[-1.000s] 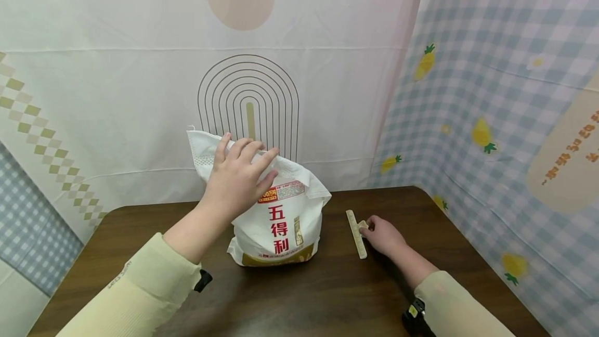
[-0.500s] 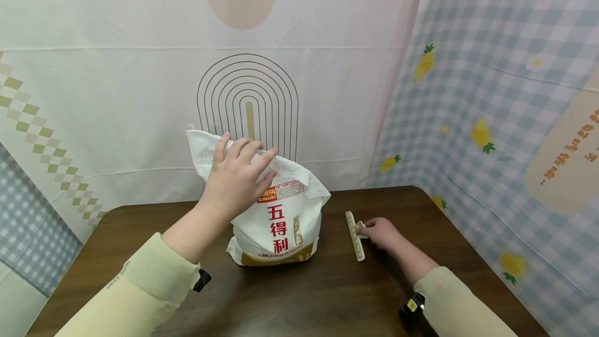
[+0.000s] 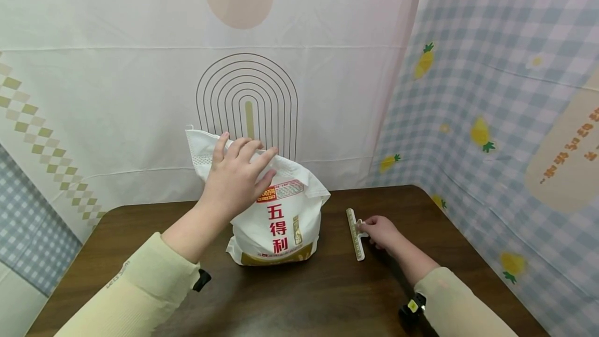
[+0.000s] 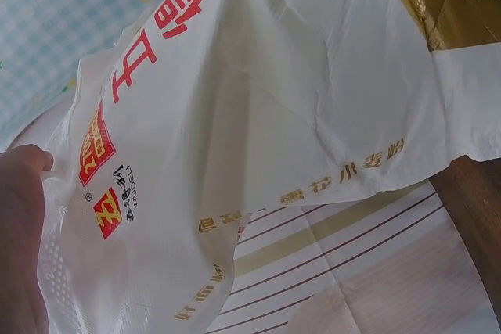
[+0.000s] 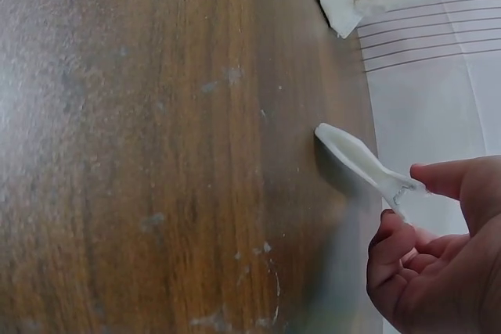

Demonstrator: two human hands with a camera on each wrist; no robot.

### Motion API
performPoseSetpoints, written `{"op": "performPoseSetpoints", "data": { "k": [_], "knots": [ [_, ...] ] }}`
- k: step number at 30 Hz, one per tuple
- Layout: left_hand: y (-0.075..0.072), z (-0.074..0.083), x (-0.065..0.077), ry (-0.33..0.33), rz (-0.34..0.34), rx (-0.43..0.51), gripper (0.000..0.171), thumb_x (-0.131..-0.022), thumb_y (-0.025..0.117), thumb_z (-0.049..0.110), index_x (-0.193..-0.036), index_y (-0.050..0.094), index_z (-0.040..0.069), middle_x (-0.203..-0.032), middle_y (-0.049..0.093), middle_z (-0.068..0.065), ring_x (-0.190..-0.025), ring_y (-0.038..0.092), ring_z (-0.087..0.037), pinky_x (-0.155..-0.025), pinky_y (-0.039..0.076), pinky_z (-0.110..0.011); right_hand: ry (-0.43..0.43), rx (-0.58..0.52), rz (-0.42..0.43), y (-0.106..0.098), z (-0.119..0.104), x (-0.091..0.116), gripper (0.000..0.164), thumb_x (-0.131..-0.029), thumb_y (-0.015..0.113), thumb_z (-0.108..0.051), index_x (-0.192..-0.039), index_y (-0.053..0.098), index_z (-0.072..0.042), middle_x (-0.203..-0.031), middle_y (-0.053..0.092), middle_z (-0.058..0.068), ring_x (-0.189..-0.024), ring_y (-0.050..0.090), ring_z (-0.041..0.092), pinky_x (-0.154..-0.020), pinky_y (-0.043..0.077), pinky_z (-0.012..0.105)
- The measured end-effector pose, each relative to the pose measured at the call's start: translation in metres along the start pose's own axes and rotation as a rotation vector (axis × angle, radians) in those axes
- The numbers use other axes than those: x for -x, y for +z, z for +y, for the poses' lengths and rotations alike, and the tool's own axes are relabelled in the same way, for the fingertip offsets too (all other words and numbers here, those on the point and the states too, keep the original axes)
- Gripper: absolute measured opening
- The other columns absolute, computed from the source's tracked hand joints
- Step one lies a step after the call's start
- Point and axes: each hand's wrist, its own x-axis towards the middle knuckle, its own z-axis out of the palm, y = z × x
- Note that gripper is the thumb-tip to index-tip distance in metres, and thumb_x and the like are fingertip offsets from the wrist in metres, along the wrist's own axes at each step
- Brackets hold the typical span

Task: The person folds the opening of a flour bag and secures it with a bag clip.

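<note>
Bag [image 3: 290, 222], white, crumpled, red-lettered, held in left grip [image 3: 236, 181]; right grip [image 3: 382, 232] pinches pale clip [image 3: 354, 235].

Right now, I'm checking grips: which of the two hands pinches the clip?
The right hand, pinching the pale clip; the left hand instead rests against the upper part of the white bag.

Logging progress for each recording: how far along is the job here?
Looks done: the bulging white bag with red lettering stands on the dark wood-grain table, the left hand resting on its upper front. In hand: the right hand pinches the long, pale, plastic-looking clip by its handle. Remaining, probably: fixing the clip across the bag's top, since the two are apart.
</note>
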Motion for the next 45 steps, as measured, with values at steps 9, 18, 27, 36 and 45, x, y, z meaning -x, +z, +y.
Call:
{"op": "performPoseSetpoints", "data": {
  "k": [9,18,27,36,45],
  "knots": [
    [0.001,0.000,0.000,-0.005,-0.003,0.005,0.042,-0.091,0.068,0.036,-0.130,0.064,0.021,-0.126,0.060,-0.010,-0.122,0.049,-0.033,-0.115,0.015,-0.060,0.003,-0.067,0.031,-0.002,-0.012,0.004,0.037,-0.097,0.061,-0.030,-0.114,0.058,0.003,-0.085,0.060,0.015,-0.060,0.052,0.018,-0.048,0.043,0.030],
    [0.002,0.000,-0.002,-0.004,-0.001,0.003,0.042,-0.091,0.068,0.036,-0.130,0.064,0.022,-0.126,0.060,-0.011,-0.122,0.049,-0.033,-0.115,0.014,-0.059,-0.155,-0.040,0.094,-0.015,-0.046,0.013,0.039,-0.097,0.062,-0.032,-0.115,0.059,0.002,-0.091,0.058,0.009,-0.076,0.055,0.021,-0.060,0.044,0.031],
    [0.000,0.001,-0.002,-0.007,-0.003,0.001,0.041,-0.090,0.068,0.035,-0.129,0.064,0.022,-0.126,0.060,-0.011,-0.121,0.049,-0.033,-0.114,0.015,-0.060,-0.267,-0.057,0.127,-0.021,-0.068,0.022,0.035,-0.096,0.065,-0.029,-0.114,0.061,0.001,-0.091,0.057,0.006,-0.081,0.051,0.018,-0.068,0.042,0.031],
    [-0.001,0.002,-0.001,-0.018,-0.008,0.003,0.040,-0.091,0.068,0.034,-0.129,0.064,0.022,-0.126,0.060,-0.011,-0.122,0.049,-0.034,-0.116,0.012,-0.058,-0.345,-0.212,0.128,-0.030,-0.097,0.034,0.036,-0.094,0.069,-0.023,-0.119,0.059,0.002,-0.100,0.058,0.007,-0.087,0.051,0.016,-0.071,0.046,0.025],
    [0.000,0.001,-0.001,-0.015,0.013,0.009,0.039,-0.091,0.068,0.034,-0.128,0.066,0.022,-0.124,0.061,-0.012,-0.121,0.050,-0.034,-0.116,0.014,-0.058,-0.393,-0.296,0.251,-0.036,-0.112,0.040,0.032,-0.091,0.074,-0.018,-0.111,0.060,0.003,-0.094,0.058,0.003,-0.085,0.052,0.014,-0.071,0.045,0.021]
  ]
}}
